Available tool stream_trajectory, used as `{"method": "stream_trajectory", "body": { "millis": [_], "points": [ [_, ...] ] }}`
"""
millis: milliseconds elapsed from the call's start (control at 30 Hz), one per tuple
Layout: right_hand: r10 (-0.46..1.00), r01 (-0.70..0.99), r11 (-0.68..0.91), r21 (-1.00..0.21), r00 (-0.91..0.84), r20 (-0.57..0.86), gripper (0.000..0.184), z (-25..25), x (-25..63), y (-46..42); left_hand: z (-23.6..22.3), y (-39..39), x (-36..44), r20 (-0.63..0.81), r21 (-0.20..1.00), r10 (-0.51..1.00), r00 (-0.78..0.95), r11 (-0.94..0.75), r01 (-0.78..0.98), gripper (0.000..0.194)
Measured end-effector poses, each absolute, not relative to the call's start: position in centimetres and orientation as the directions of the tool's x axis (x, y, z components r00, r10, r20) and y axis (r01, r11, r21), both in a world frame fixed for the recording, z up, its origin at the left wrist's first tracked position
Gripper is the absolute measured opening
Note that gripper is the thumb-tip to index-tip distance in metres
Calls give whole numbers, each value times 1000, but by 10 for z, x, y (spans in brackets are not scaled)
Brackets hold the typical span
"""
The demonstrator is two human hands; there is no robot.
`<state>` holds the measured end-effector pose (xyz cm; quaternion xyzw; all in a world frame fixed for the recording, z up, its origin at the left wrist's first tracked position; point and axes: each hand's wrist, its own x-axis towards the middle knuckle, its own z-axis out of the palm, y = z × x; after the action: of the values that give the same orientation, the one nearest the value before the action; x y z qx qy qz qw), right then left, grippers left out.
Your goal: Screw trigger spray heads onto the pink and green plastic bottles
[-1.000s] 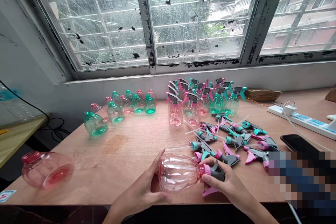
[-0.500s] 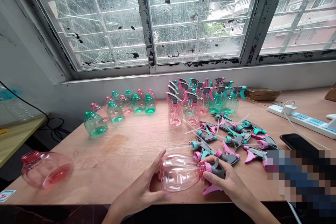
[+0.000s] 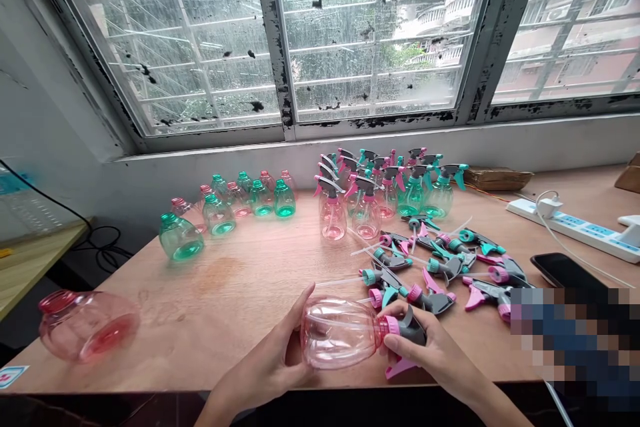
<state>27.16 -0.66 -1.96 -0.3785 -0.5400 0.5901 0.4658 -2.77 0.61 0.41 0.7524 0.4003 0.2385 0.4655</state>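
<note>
Already, capped bottles crowd the surface's far edge, bare bottles remain, left hand clasping a pink bottle, right hand its collar.

i have the left hand cupped low in my view, palm turned toward the right, its index finger stretched forward and its thumb nearer me, spread well apart from it. across from it i see the right hand bent into a pinch, the right thumb laid along the near side. i see the left arm and right arm slanting inward from below, bare, both wrists nearly straight.
</note>
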Motion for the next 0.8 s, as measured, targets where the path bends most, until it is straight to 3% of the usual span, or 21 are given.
{"method": "stream_trajectory", "body": {
  "millis": [167, 300, 700, 800],
  "points": [
    [956, -146, 12, -989, -287, 54, 29, -19, 271, -6, 3, 7, -32, -68, 901, 827, 558, -190, 390, 114],
    [954, -153, 11, -988, -294, 56, 30, -20, 271, -6, -1, 8, -36, -52, 922, 819, 572, -180, 342, 100],
    [973, -189, -15, -982, -227, 29, 34, -18, 268, -7, -1, 7, -34, -48, 906, 834, 550, -195, 376, 108],
    [974, -172, -30, -985, -225, 9, 36, -18, 268, -7, -3, 8, -37, -38, 906, 835, 549, -203, 371, 101]
  ]
}}
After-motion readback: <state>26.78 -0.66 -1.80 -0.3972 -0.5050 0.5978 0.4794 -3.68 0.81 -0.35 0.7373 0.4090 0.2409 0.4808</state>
